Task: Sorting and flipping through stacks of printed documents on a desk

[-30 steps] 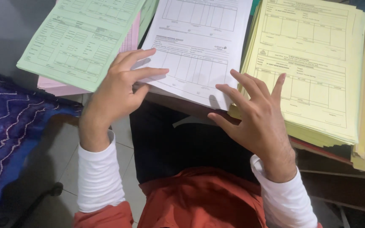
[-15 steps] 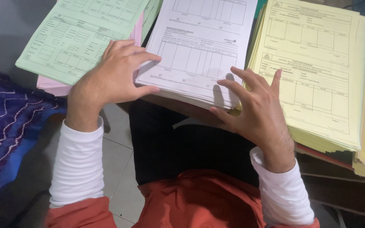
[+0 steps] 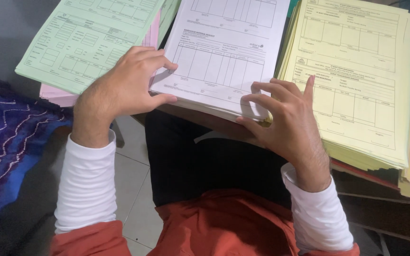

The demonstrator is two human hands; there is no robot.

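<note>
Hands at the near edge of the worktop, both on the white form stack [image 3: 221, 61]. Left hand [image 3: 126, 87]: fingers half curled, fingertips on the stack's left edge, thumb laid along its near left corner; not closed on anything. Right hand [image 3: 281, 118]: fingers bent, index and middle fingertips pressing the top sheet at the near right corner, thumb under the stack's near edge, so the corner is lightly pinched. White stack sits between the green form stack [image 3: 81, 42] on the left and the yellow form stack [image 3: 357, 80] on the right, its near corner overhanging the worktop edge. Change since 0.5 s ago: right fingers have curled tighter onto the corner; left hand almost unmoved.
</note>
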